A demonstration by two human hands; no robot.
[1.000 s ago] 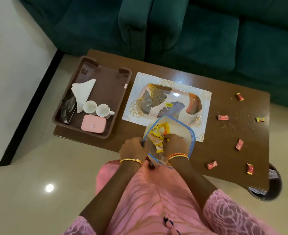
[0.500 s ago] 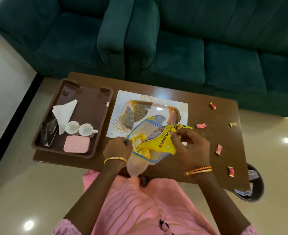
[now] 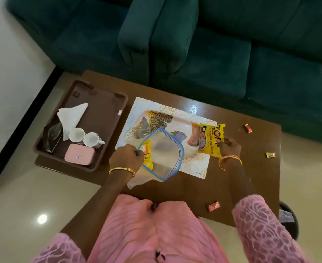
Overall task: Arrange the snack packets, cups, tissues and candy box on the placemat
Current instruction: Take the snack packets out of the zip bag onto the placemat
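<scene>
My right hand (image 3: 229,148) grips a yellow snack packet (image 3: 212,138) at the right end of the patterned placemat (image 3: 137,114), over the glossy leaf-print tray (image 3: 156,118) that lies on it. My left hand (image 3: 126,158) holds the blue rim of a clear zip bag (image 3: 162,154) open at the placemat's near edge. A second yellow packet (image 3: 146,156) shows inside the bag. On the brown tray (image 3: 103,111) at the left sit folded white tissues (image 3: 71,116), two white cups (image 3: 86,138) and a pink candy box (image 3: 80,154).
Wrapped candies lie scattered on the brown table's right side (image 3: 248,128), (image 3: 270,154), (image 3: 213,206). A dark wrapper (image 3: 53,134) lies in the brown tray. A green sofa (image 3: 213,54) stands behind the table. A dark bin (image 3: 289,219) stands by the table's near right corner.
My right hand pulled the yellow packet out of the zip bag and carried it right to the placemat's right end. My left hand kept holding the bag's rim.
</scene>
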